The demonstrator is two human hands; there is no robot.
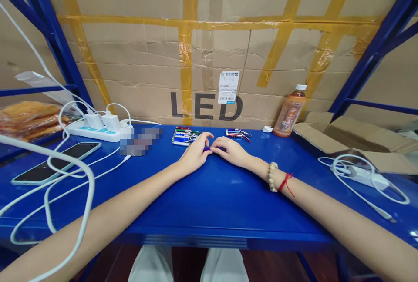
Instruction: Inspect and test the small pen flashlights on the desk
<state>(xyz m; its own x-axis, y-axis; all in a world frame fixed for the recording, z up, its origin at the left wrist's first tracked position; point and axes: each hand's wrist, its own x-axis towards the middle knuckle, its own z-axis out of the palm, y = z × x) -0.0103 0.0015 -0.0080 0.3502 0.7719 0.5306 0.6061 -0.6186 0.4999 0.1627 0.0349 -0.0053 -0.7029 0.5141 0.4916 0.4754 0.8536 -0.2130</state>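
Observation:
My left hand [195, 153] and my right hand [231, 150] meet fingertip to fingertip over the middle of the blue table. Between them is a small blue-purple tube [207, 149], mostly covered by my fingers, with each hand pinching one end. Just behind my left hand lies a cluster of small metal tubes [181, 138] in silver, blue, green and red, like keychain flashlights. Beyond my right hand rests a smaller group of similar tubes [233, 133], blue and red, with carabiner clips at their right ends.
At the left are a white power strip [94, 132] with chargers, a phone [55, 163] and looping white cables. To the right stand an orange drink bottle [290, 112], an open cardboard box [346, 136] and a coiled white cable [369, 182]. A large carton [143, 68] backs the table.

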